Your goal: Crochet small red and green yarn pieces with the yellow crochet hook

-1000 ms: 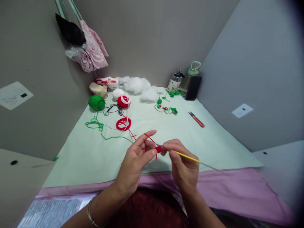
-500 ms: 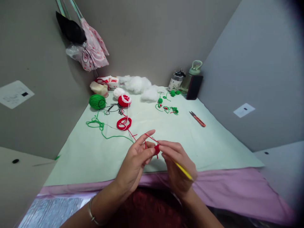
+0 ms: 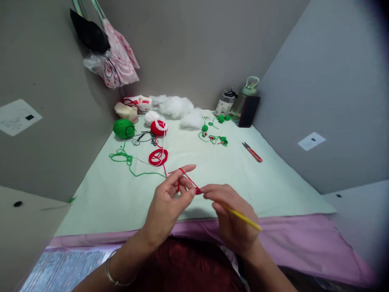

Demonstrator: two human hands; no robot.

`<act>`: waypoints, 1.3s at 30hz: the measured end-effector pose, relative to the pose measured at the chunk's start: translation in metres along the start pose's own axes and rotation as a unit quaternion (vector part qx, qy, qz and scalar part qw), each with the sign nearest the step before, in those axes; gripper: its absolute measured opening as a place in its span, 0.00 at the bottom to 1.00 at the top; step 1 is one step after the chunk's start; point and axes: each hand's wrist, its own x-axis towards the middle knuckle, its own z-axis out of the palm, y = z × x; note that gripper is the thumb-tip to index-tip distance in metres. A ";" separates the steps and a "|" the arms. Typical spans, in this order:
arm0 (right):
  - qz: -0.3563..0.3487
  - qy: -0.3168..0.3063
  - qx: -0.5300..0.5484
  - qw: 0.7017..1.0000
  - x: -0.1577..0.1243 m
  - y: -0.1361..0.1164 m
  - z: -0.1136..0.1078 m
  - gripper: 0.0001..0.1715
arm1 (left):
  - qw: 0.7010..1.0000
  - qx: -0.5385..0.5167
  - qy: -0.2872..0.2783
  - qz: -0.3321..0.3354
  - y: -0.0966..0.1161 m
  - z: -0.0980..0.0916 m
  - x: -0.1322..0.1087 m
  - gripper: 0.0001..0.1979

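Note:
A small red crochet piece [image 3: 198, 191] is pinched between the thumb and fingers of my left hand [image 3: 170, 196], above the front of the table. Red yarn [image 3: 189, 177] runs from it over my raised left index finger. My right hand [image 3: 232, 209] is closed around a crochet hook with a yellow handle [image 3: 246, 220]; its tip is hidden at the red piece. Beyond my left hand lies a loose coil of red yarn [image 3: 158, 157], with a red yarn ball [image 3: 159, 128] wound with white strands behind it.
Green yarn [image 3: 123, 128], white stuffing [image 3: 174, 107] and a tissue pack [image 3: 142, 104] stand at the back. Several small green and red crochet pieces [image 3: 223, 140] lie back right, near orange-handled thread snips [image 3: 252, 152]. A phone [image 3: 249, 111] leans against a bottle [image 3: 251, 86] in the corner.
My left hand has shifted slightly left and the yarn stretch to the index finger is longer. My right hand has moved a little right, with the hook's handle tilted flatter.

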 end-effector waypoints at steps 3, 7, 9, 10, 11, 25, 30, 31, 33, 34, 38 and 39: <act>-0.057 -0.011 -0.109 0.992 -0.004 0.000 0.002 0.16 | 0.999 -0.042 -0.005 -0.021 -0.001 0.004 -0.002 0.25; -0.007 0.010 -0.100 0.995 -0.012 0.004 0.006 0.19 | 0.969 -0.192 -0.055 -0.148 0.001 0.006 0.000 0.25; 0.023 0.043 -0.067 0.997 -0.013 0.005 0.006 0.16 | 0.956 -0.224 -0.052 -0.179 0.003 0.005 0.002 0.24; 0.042 0.060 -0.037 0.997 -0.012 0.005 0.006 0.15 | 0.956 -0.228 -0.047 -0.178 0.005 0.005 0.003 0.23; 0.064 0.077 0.008 0.995 -0.010 0.005 0.006 0.14 | 0.959 -0.224 -0.040 -0.170 0.006 0.005 0.003 0.22; 0.109 0.101 0.169 0.974 0.005 -0.001 0.012 0.12 | 0.993 -0.106 -0.032 -0.052 0.004 0.017 -0.003 0.18; 0.094 0.103 0.122 0.983 0.008 -0.003 0.012 0.14 | 0.987 -0.139 -0.019 -0.073 0.008 0.018 -0.002 0.21; 0.092 0.101 0.117 0.984 0.009 -0.003 0.011 0.14 | 0.986 -0.148 -0.017 -0.080 0.009 0.019 -0.002 0.22; 0.096 0.096 0.125 0.983 0.008 -0.003 0.010 0.14 | 0.979 -0.178 -0.023 -0.102 0.011 0.019 -0.002 0.22; 0.101 0.093 0.138 0.981 0.008 -0.002 0.010 0.14 | 0.973 -0.196 -0.033 -0.113 0.012 0.018 -0.001 0.23; 0.122 0.100 0.196 0.968 0.007 0.006 0.009 0.11 | 0.958 -0.237 -0.052 -0.153 0.017 0.013 0.000 0.24; 0.126 0.108 0.211 0.963 0.008 0.008 0.008 0.10 | 0.957 -0.238 -0.047 -0.158 0.019 0.011 0.000 0.24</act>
